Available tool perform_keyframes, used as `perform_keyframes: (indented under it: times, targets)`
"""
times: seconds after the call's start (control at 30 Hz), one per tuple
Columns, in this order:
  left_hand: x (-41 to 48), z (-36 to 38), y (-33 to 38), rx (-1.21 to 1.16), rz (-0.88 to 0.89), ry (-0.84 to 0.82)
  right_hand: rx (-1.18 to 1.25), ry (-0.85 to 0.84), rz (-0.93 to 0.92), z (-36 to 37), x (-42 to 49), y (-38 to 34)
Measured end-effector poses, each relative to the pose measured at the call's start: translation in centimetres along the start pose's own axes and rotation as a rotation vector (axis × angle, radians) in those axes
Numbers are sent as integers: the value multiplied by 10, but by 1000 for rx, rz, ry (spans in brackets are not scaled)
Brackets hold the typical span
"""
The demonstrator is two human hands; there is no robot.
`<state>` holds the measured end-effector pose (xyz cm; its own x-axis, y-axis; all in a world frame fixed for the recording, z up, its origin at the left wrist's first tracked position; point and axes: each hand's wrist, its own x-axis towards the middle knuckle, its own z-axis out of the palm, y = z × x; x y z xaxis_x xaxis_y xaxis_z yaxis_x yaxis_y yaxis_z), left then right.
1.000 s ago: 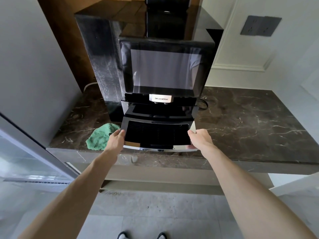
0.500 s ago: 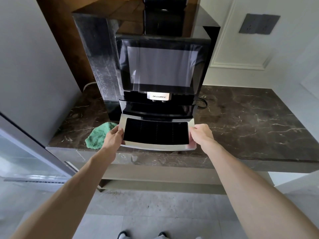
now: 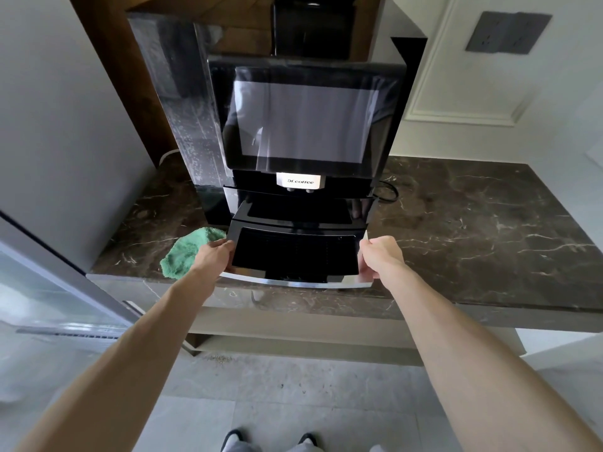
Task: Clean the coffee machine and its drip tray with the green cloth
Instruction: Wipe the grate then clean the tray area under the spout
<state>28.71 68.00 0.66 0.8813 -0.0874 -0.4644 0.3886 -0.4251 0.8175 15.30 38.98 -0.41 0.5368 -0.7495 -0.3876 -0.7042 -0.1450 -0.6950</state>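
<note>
Holding drip tray (image 3: 293, 256) by both side edges with left grip (image 3: 213, 256) and right grip (image 3: 381, 256).
Stiff, glossy, probably slippery, possibly heavy with liquid; best kept level.

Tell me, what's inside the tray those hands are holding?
Only a black slotted grate shows, covering the top of the drip tray, which the left hand and right hand grip by its sides. Anything beneath the grate, like water or coffee, is hidden.
</note>
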Motion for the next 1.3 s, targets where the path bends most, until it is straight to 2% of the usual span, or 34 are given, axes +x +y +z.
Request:
perform_keyframes:
  times: [0.23, 0.57, 0.93, 1.3]
  targets:
    - [-6, -1, 0, -101, -9, -19, -2, -14, -1, 3, 3, 3]
    - [-9, 0, -8, -145, -44, 58, 45, -12, 53, 7, 17, 13]
    - [13, 9, 5, -178, -51, 64, 66, 23, 53, 5, 34, -3]
    - [26, 11, 3, -229, -62, 80, 64, -43, 35, -1, 38, -7]
